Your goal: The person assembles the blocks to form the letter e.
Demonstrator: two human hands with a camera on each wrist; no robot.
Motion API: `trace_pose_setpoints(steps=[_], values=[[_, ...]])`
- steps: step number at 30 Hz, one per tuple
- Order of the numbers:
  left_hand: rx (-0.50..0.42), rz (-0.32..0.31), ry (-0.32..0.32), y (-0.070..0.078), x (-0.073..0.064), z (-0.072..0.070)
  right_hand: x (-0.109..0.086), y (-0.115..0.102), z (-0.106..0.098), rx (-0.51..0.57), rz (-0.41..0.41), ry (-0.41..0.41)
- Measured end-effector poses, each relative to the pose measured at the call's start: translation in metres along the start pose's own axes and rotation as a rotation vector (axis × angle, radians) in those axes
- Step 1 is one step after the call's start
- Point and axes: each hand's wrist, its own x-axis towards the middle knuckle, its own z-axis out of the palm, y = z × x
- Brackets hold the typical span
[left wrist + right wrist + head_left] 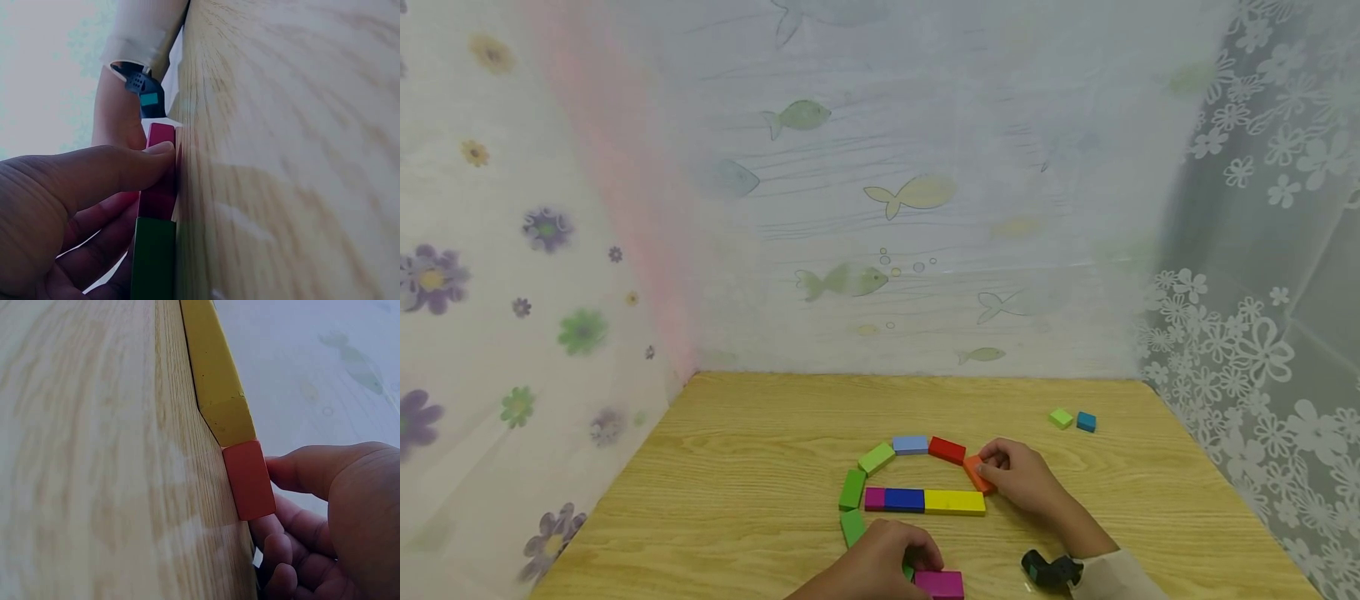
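Note:
My right hand point(1018, 479) pinches an orange block point(249, 480) between thumb and fingers, at the right end of an arc of blocks. Beside it is the end of a yellow block point(953, 502). At the front, my left hand point(887, 560) grips a magenta block point(942, 585), its thumb laid over the side. In the left wrist view that block stands end to end with a dark green block point(153, 259). The arc also has a red block point(947, 450), a light blue block point(911, 445) and several green ones point(852, 490), partly hidden by my left hand.
Inside the arc, a purple block point(875, 499) and dark blue block point(904, 500) line up with the yellow one. A lime block point(1061, 418) and a blue block point(1086, 422) lie far right on the wooden table point(737, 467). Patterned curtains point(925, 250) surround it.

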Motion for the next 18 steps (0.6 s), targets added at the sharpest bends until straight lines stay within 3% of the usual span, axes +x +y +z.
trace_pose_setpoints(steps=[18], values=[[-0.025, -0.015, -0.005, 0.0013, -0.0006, 0.0002, -0.0014, 0.0001, -0.0011, 0.004, -0.001, -0.008]])
